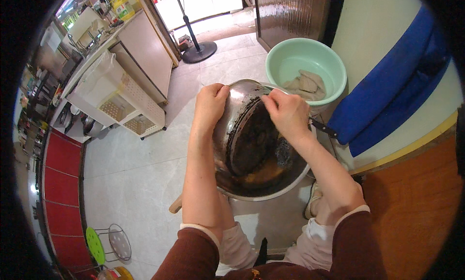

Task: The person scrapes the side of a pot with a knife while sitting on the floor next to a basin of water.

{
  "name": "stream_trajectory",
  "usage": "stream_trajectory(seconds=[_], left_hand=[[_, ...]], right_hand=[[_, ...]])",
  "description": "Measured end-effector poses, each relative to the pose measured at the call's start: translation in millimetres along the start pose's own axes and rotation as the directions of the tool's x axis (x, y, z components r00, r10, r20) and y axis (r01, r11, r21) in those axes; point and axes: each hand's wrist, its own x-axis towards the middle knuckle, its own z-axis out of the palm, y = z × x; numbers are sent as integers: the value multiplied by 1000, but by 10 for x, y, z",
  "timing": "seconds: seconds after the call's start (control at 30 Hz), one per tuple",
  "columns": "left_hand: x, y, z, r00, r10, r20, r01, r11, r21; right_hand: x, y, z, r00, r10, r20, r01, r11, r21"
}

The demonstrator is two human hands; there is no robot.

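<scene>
A steel pot (236, 109) is tipped on its side, its underside blackened with flaking burnt crust. My left hand (211, 103) grips the pot's upper left side. At the edge of the charred base, my right hand (288, 111) has its fingers curled; anything inside them is hidden. Below, the pot rests in a wide metal basin (290, 187) with dark brown liquid. Steel wool (284, 153) lies beside the base, under my right wrist. A black riveted handle (323, 127) sticks out past the basin's right rim; what it belongs to is hidden.
Ahead right stands a mint-green plastic tub (305, 49) with a greyish cloth (307, 83). A wooden handle (176, 204) shows by my left forearm. Around are a white wheeled rack (134, 94), a fan stand (199, 52), a green-topped stool (95, 245) and blue fabric (385, 83).
</scene>
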Motion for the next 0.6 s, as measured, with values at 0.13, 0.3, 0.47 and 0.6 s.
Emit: stream_trajectory(seconds=[0.13,0.3,0.47,0.6], left_hand=[[7,-3,10,1000,-21,-1,21,1000,6],[-19,7,1,1000,6,-4,-6,1000,19],[-28,49,7,999,-44,5,44,999,-20],[-7,2,3,1000,-3,-4,3,1000,9]], right_hand=[[-1,-5,-31,999,-51,-12,51,998,33],[-40,-84,-50,997,-80,4,79,997,24],[-31,-55,-55,995,-99,-8,99,995,-25],[-34,-36,-34,996,-94,-13,94,996,2]])
